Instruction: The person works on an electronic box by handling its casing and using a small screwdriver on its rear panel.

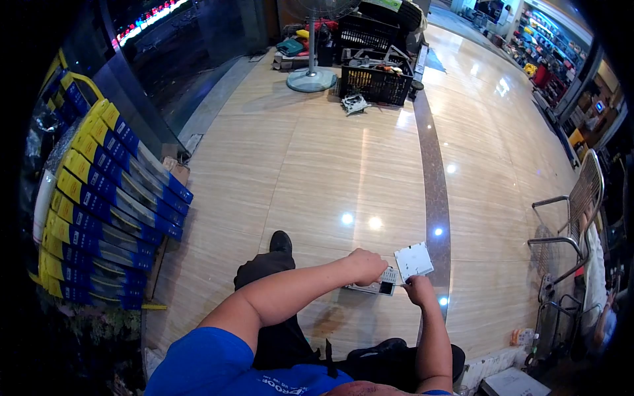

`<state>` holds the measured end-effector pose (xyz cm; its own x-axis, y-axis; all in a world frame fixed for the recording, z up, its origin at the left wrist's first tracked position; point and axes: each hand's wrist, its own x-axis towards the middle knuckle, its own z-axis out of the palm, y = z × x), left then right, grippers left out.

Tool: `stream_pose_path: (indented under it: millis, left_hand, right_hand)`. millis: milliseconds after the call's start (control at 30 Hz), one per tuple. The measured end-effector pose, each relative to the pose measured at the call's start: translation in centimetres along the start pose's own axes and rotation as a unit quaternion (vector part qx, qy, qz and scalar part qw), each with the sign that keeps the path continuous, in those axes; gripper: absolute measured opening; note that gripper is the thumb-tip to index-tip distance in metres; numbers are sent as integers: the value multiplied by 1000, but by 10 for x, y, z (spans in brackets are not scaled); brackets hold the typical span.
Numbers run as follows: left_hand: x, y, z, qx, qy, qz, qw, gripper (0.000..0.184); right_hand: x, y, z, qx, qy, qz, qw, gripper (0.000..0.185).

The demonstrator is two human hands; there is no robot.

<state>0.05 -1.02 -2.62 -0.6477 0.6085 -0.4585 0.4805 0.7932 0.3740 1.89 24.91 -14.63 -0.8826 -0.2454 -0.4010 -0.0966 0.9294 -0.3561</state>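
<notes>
My left hand (366,267) is closed on the upper edge of a flat, pale grey casing (382,282), with slots along its top and a dark square area near its right end. At the casing's right side, my right hand (421,290) has its fingers pinched together. Something thin seems to run from those fingers toward the casing, too small to name. A white square panel (414,260) with small dark notches at its edges sits just beyond my right hand; whether it touches the fingers I cannot tell. My left hand covers part of the casing.
Blue and yellow boxed packages (99,204) are stacked at the left. A fan base (311,80) and black crates (376,82) stand ahead, with a whitish metal part (355,103) on the floor. At the right is a metal chair (573,218). My black shoe (281,241) rests on the tiles.
</notes>
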Motion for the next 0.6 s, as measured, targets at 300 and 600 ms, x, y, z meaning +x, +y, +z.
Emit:
stream_pose_path:
  millis: [300, 600]
  left_hand:
    - [-2, 2, -2, 13, 2, -12, 1000, 33]
    - [4, -4, 6, 9, 2, 3, 1000, 36]
  right_hand:
    - [0, 0, 0, 37, 14, -31, 999, 19]
    - [3, 6, 5, 18, 12, -12, 1000, 21]
